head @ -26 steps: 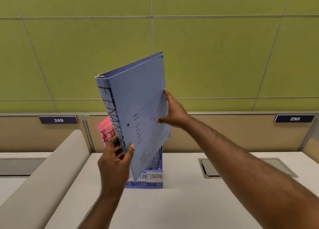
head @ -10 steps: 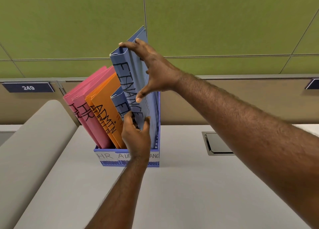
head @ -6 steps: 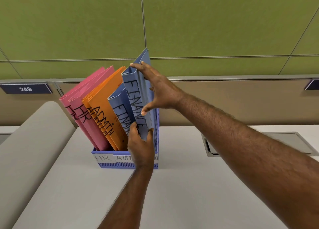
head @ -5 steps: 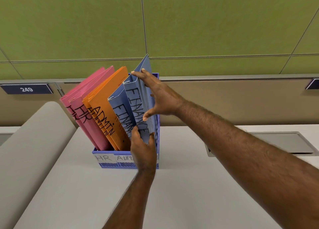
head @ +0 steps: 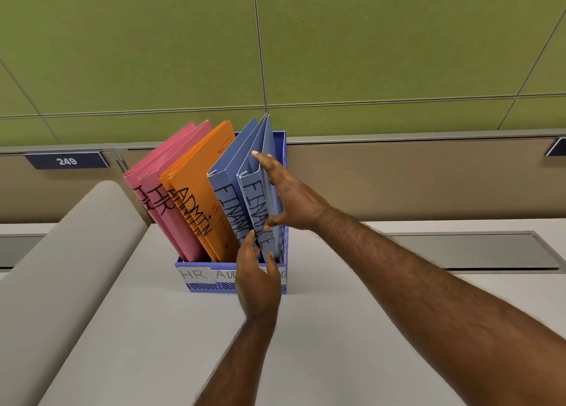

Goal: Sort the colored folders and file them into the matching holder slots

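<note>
Now the right-hand blue folder point(head: 260, 203) sits lower than half a second ago, its top level with the other blue folder point(head: 228, 197) beside it, both in the rightmost slot of the holder point(head: 283, 148) and leaning left. The pink folders point(head: 165, 173) and orange folders point(head: 196, 191) stand as before in the slots to the left. The right hand point(head: 291, 200) grips the lowered folder, fingers spread along its right face, thumb pressing the spine. The left hand point(head: 257, 280) reaches up from below, forefinger and thumb pinching the bottom of that spine, and covers part of the holder's front labels.
</note>
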The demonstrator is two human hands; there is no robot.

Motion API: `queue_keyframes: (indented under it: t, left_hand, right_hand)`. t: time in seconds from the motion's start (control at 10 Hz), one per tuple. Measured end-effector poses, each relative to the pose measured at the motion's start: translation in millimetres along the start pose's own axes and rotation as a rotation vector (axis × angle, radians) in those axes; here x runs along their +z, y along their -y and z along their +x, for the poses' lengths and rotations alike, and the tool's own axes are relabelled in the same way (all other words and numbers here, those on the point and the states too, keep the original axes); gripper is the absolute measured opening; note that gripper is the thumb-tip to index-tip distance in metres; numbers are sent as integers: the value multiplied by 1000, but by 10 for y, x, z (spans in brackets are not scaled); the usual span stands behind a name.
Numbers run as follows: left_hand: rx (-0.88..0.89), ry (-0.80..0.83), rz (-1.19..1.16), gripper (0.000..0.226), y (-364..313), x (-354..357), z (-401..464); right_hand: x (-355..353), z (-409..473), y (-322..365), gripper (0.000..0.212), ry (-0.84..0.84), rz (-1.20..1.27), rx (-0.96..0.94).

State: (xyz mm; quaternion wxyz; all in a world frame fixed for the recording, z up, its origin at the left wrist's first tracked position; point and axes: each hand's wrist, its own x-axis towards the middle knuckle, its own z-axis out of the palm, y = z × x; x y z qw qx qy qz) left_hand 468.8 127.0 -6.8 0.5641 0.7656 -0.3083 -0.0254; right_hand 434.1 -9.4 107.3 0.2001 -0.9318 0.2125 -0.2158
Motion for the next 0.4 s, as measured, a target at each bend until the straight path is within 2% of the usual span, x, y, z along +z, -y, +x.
queue_keyframes:
  t: [0.1,0.3,0.4]
  left_hand:
    - [-10,84,49,65,-22,-88,-18]
    - [30,128,82,66,-144,-316,-122]
    - [51,125,105,64,-243,-450,-248]
  right_hand:
    - [22,-56,29,147,-6,13,24]
    - [32,-350,159,139,-65,139,72]
    - [130,-732,160,129,-125,333,180]
